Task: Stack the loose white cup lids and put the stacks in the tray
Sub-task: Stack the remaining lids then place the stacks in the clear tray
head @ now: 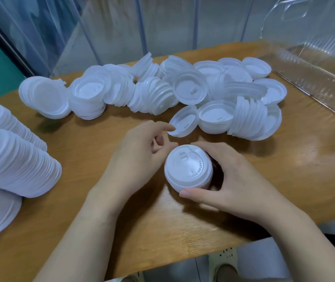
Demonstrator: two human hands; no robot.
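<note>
A short stack of white lids (pixel 188 167) stands top-up near the table's middle, and my right hand (pixel 229 180) wraps around it from the right. My left hand (pixel 140 151) sits just left of the stack, its index finger touching the rim of a single tilted lid (pixel 184 123). A heap of loose white lids (pixel 162 88) stretches across the far half of the table. Long finished lid stacks (pixel 14 161) lie on their sides at the left edge. The clear plastic tray (pixel 321 78) sits at the far right and looks empty.
The wooden table (pixel 284 163) has a front edge close to my body. Clear plastic curtain strips (pixel 122 27) hang behind it. A clear plastic cover (pixel 296 15) rises above the tray. Shoes (pixel 225 271) and floor show below the edge.
</note>
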